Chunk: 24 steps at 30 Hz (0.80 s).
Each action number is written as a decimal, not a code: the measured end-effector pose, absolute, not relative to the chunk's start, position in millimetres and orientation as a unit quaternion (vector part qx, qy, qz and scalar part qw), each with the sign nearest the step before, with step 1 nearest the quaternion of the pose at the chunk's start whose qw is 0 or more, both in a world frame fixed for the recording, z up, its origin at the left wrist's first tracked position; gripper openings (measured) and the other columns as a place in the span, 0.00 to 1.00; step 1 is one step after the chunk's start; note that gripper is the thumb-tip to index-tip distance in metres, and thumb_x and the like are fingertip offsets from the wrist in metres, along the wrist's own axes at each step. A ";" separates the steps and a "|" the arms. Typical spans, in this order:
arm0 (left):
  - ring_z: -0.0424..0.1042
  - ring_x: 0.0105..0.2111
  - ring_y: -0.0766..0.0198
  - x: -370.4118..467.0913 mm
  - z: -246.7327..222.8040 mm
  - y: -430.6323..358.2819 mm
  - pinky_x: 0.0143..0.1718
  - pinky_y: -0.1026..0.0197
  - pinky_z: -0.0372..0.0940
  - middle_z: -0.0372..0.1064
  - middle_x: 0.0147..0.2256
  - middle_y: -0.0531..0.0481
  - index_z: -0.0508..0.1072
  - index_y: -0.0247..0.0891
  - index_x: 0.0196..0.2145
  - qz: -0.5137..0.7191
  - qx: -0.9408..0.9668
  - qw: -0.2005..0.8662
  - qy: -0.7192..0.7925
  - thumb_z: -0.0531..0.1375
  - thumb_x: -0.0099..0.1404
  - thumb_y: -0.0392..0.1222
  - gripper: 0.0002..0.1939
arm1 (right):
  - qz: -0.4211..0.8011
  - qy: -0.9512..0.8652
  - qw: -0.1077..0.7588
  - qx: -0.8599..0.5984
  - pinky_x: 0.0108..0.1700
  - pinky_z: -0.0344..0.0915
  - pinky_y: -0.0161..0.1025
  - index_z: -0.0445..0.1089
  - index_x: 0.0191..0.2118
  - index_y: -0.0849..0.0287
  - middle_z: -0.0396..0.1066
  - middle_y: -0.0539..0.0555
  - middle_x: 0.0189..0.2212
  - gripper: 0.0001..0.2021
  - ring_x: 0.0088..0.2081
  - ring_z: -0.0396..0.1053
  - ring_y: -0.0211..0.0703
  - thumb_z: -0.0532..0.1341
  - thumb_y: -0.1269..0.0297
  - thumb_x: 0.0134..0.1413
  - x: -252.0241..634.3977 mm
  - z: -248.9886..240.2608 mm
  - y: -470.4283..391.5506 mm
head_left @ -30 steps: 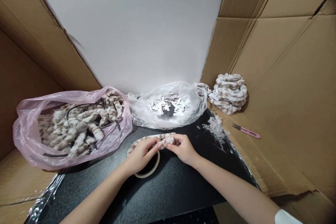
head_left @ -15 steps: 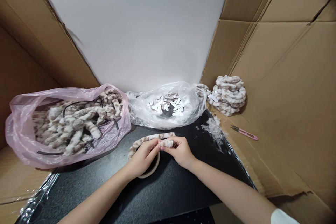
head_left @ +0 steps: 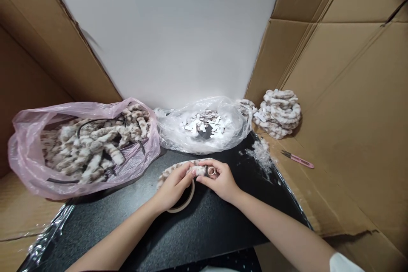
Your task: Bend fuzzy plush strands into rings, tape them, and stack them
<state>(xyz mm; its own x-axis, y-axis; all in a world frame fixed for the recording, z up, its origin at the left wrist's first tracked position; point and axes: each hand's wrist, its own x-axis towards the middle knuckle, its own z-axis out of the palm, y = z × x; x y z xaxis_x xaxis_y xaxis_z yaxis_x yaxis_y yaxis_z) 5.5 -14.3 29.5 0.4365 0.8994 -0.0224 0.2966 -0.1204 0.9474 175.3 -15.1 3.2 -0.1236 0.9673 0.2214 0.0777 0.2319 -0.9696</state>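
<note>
A furry white-and-brown strip (head_left: 168,170) curves over the dark table, and its near end lies between my hands. My left hand (head_left: 174,185) pinches that end between thumb and fingers. On its right, my right hand (head_left: 221,180) has its fingers closed around the tip, where a dark band and a small metallic ring (head_left: 211,171) show. Beneath my left hand lies a roll of tape (head_left: 188,205), partly hidden by the hand.
A pink bag (head_left: 24,153) of furry strips stands left. A clear bag (head_left: 172,140) with white tags is at the back centre. Right are a furry coil (head_left: 280,112), loose fluff (head_left: 261,153) and pink snips (head_left: 298,159) on cardboard. The table (head_left: 191,238) is dark.
The dark band and metallic ring now show at the strip's end beside my right fingers. Both hands have shifted only slightly, and the whole view has tilted a little.
</note>
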 end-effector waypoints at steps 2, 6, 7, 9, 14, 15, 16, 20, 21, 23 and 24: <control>0.55 0.26 0.67 4.3 29.0 -14.5 0.24 0.67 0.53 0.54 0.24 0.55 0.64 0.37 0.31 0.301 0.691 0.488 0.442 0.48 0.68 0.54 0.18 | 0.441 -0.591 0.513 -0.440 0.21 0.50 0.31 0.78 0.33 0.60 0.61 0.45 0.16 0.12 0.18 0.49 0.29 0.70 0.60 0.40 176.2 4.5 -14.9; 0.53 0.25 0.68 3.1 27.0 -15.0 0.25 0.66 0.53 0.53 0.25 0.55 0.62 0.37 0.30 0.290 0.708 0.484 0.425 0.47 0.69 0.53 0.17 | 0.452 -0.588 0.505 -0.442 0.20 0.48 0.31 0.78 0.30 0.62 0.61 0.47 0.15 0.11 0.19 0.50 0.30 0.68 0.59 0.43 174.0 2.4 -15.0; 0.53 0.25 0.68 3.0 26.4 -15.1 0.25 0.66 0.53 0.53 0.25 0.55 0.62 0.37 0.30 0.286 0.712 0.485 0.420 0.47 0.69 0.53 0.17 | 0.454 -0.590 0.501 -0.442 0.21 0.48 0.31 0.79 0.30 0.62 0.63 0.48 0.16 0.11 0.19 0.51 0.30 0.68 0.59 0.43 173.2 1.7 -15.2; 0.53 0.25 0.68 2.9 25.1 -15.2 0.26 0.65 0.53 0.53 0.25 0.55 0.61 0.37 0.30 0.282 0.719 0.485 0.411 0.46 0.70 0.52 0.17 | 0.454 -0.593 0.496 -0.441 0.21 0.49 0.31 0.79 0.30 0.62 0.66 0.50 0.17 0.11 0.19 0.52 0.31 0.67 0.59 0.44 172.0 0.3 -15.5; 0.54 0.26 0.67 2.3 23.6 -16.1 0.27 0.64 0.53 0.54 0.26 0.55 0.60 0.37 0.30 0.272 0.730 0.486 0.396 0.45 0.70 0.51 0.17 | 0.441 -0.603 0.494 -0.444 0.21 0.48 0.31 0.78 0.27 0.62 0.64 0.49 0.16 0.10 0.19 0.50 0.31 0.68 0.59 0.44 171.1 -1.5 -16.1; 0.54 0.26 0.67 2.3 23.9 -16.3 0.27 0.64 0.53 0.54 0.26 0.55 0.60 0.37 0.30 0.271 0.729 0.490 0.394 0.45 0.70 0.51 0.17 | 0.439 -0.606 0.493 -0.444 0.21 0.48 0.31 0.78 0.27 0.62 0.64 0.49 0.16 0.10 0.19 0.50 0.31 0.68 0.59 0.44 171.0 -1.9 -16.3; 0.53 0.26 0.67 2.4 24.3 -16.6 0.27 0.64 0.53 0.53 0.25 0.55 0.61 0.37 0.30 0.270 0.726 0.495 0.392 0.45 0.70 0.51 0.17 | 0.438 -0.609 0.491 -0.442 0.21 0.48 0.31 0.78 0.27 0.62 0.64 0.48 0.16 0.10 0.19 0.50 0.30 0.68 0.59 0.44 170.9 -2.4 -16.5; 0.55 0.26 0.67 4.5 27.0 -17.4 0.28 0.63 0.53 0.54 0.25 0.55 0.60 0.38 0.28 0.265 0.732 0.485 0.399 0.44 0.71 0.51 0.18 | 0.429 -0.628 0.484 -0.432 0.21 0.49 0.31 0.78 0.27 0.62 0.61 0.47 0.15 0.09 0.19 0.51 0.30 0.68 0.60 0.44 170.5 -3.7 -17.6; 0.55 0.27 0.66 5.2 27.7 -17.4 0.29 0.63 0.53 0.55 0.25 0.55 0.60 0.38 0.28 0.264 0.736 0.475 0.403 0.45 0.71 0.51 0.19 | 0.424 -0.634 0.482 -0.431 0.21 0.49 0.31 0.78 0.28 0.62 0.60 0.47 0.15 0.09 0.19 0.50 0.30 0.68 0.60 0.44 170.6 -3.5 -17.9; 0.56 0.27 0.66 6.3 29.0 -17.1 0.29 0.63 0.54 0.56 0.25 0.54 0.59 0.38 0.27 0.266 0.741 0.459 0.411 0.45 0.70 0.51 0.19 | 0.409 -0.648 0.476 -0.432 0.22 0.50 0.31 0.79 0.30 0.61 0.59 0.46 0.15 0.08 0.19 0.50 0.30 0.68 0.61 0.45 171.8 -2.3 -18.1; 0.56 0.27 0.66 6.7 29.5 -16.9 0.30 0.63 0.54 0.56 0.26 0.54 0.59 0.38 0.27 0.270 0.741 0.454 0.415 0.45 0.70 0.51 0.18 | 0.399 -0.655 0.475 -0.433 0.23 0.51 0.31 0.79 0.32 0.60 0.59 0.46 0.15 0.08 0.19 0.51 0.31 0.68 0.62 0.44 172.9 -1.4 -18.0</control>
<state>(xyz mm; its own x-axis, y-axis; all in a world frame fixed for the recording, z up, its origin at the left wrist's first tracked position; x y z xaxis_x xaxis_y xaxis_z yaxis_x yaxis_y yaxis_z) 6.7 -16.9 29.5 0.5106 0.8595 0.0238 0.3702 -0.2447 0.8961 172.9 -18.0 -1.4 -0.1749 0.9450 0.2765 0.1875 0.3076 -0.9328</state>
